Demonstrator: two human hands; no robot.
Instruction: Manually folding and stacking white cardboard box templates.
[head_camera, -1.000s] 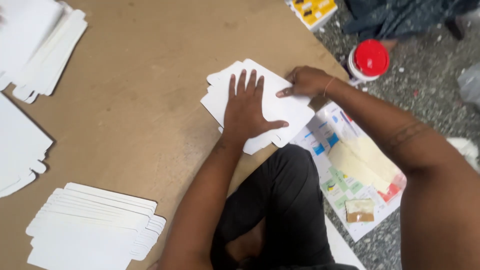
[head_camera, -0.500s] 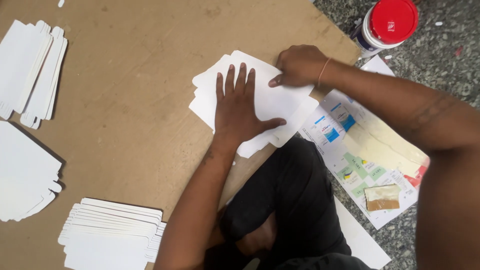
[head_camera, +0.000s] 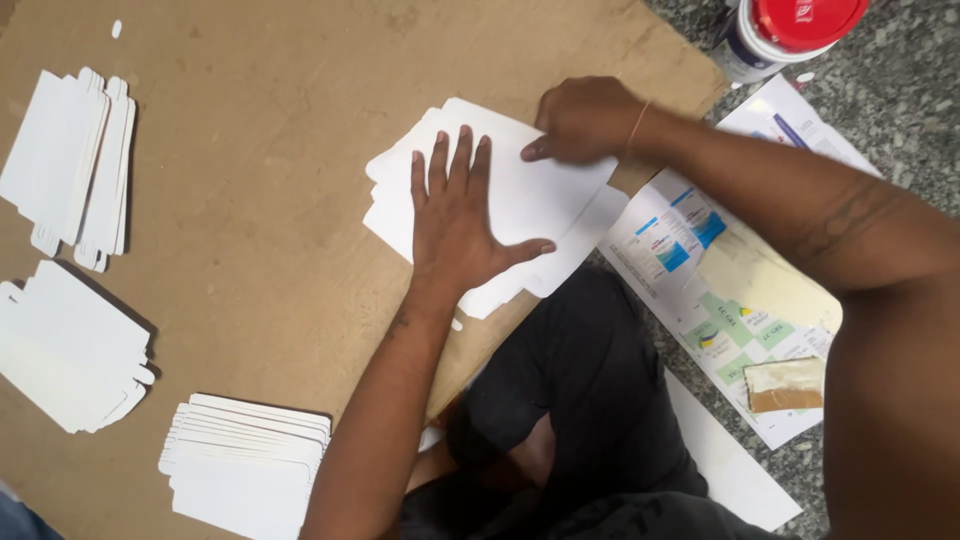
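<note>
White card blanks (head_camera: 530, 195), a small pile of flat die-cut pieces, lie on the brown board (head_camera: 270, 200) near its right edge, and both hands of the person are on this pile. But the biggest thing I see is the board itself, a wide sheet of brown cardboard or fibreboard which covers most of the floor on the left side. The person sits at its lower right edge with legs in black trousers (head_camera: 590, 400) folded close to it. On the right of the board is a grey speckled floor (head_camera: 900, 110), and on it lies a large printed paper sheet (head_camera: 690, 250) with coloured boxes, partly under the right forearm. More piles of the same white blanks are on the board: one fanned pile at the bottom (head_camera: 245, 465), one at the left edge (head_camera: 70, 345) and one in the upper left (head_camera: 70, 165), all well apart from the hands. The left hand (head_camera: 460, 220) is open and flat, fingers spread, and presses down on the middle of the working pile. The right hand (head_camera: 580, 120) rests at the upper right edge of the same pile with fingers curled; it touches the top blank, but I cannot tell if it really pinches it. At the top right stands a white jar with a red lid (head_camera: 790, 30), near the corner of the board. A small brown and cream piece (head_camera: 785, 385) lies on the lower part of the printed sheet.
</note>
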